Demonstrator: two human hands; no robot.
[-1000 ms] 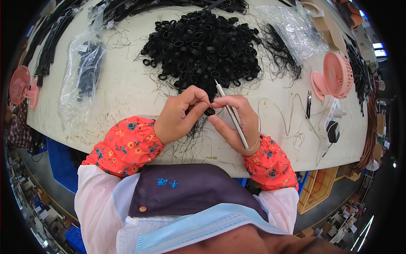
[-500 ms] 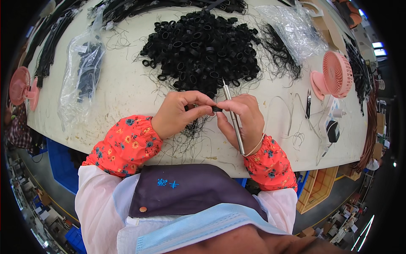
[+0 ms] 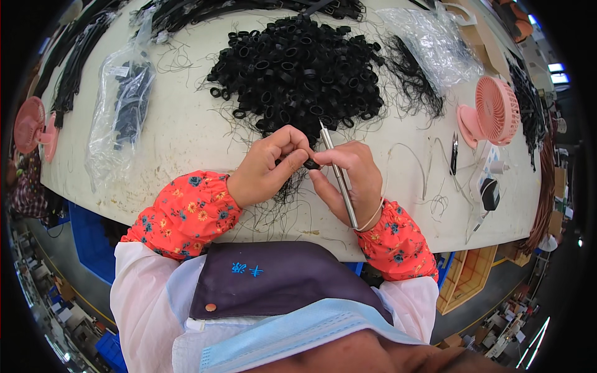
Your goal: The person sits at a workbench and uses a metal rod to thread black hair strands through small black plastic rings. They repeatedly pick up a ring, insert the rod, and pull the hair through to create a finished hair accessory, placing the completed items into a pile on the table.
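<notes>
Close in front of the pile, my left hand (image 3: pixel 261 168) pinches a small black loop (image 3: pixel 311 165) between thumb and fingertips. My right hand (image 3: pixel 356 177) is closed around a slim silver pen-shaped tool (image 3: pixel 341 177). The tool slants across the palm, its thin tip pointing away toward the pile. Fingertips of the right hand also meet the loop, beside the left ones. A heap of similar black loops (image 3: pixel 292 71) lies just beyond both hands. Loose black threads (image 3: pixel 283 193) trail below the left hand; some of the loop is hidden by fingers.
Right of the hands stand a pink fan (image 3: pixel 494 109), black snips (image 3: pixel 454 154) and a white cord. A clear plastic bag (image 3: pixel 121 112) with dark contents lies left. Black belts (image 3: pixel 249 11) line the far edge. Another pink fan (image 3: pixel 31 127) is far left.
Both hands have shifted slightly left and nearer me with the loop. The loop has been tilted between the fingertips, and the tool moved along with my right hand.
</notes>
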